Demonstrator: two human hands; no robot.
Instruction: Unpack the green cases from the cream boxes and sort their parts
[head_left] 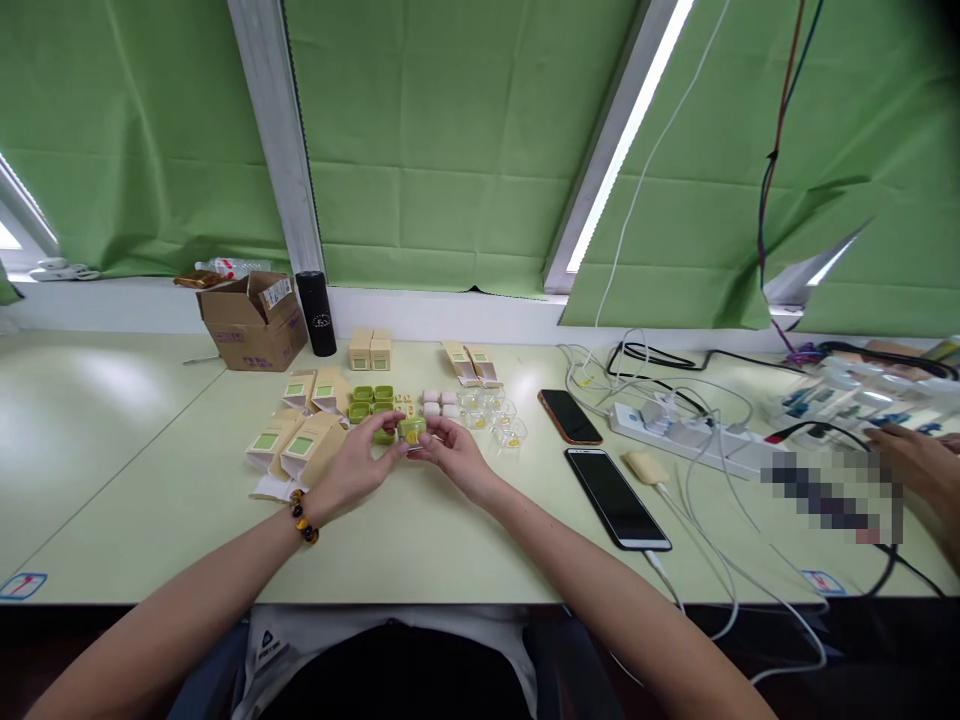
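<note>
Both hands meet over the middle of the table around a small green plastic case (411,431) with a clear part and a yellow mark on its face. My left hand (358,462) grips its left side with thumb and fingertips. On its right side, my right hand (459,455) pinches it the same way. Just behind are several green square trays (361,393), small yellowish pieces (405,410) and whitish-pink blocks (439,404). Clear plastic covers (511,432) sit to the right. Opened cream cartons (311,446) lie left of my left hand.
A cardboard box (253,325) and a black cylinder (316,315) stand at the back left, near closed cartons (370,350). To the right lie two phones (616,498), a power strip (697,440) and tangled cables. Another person's hand (915,465) reaches in at far right.
</note>
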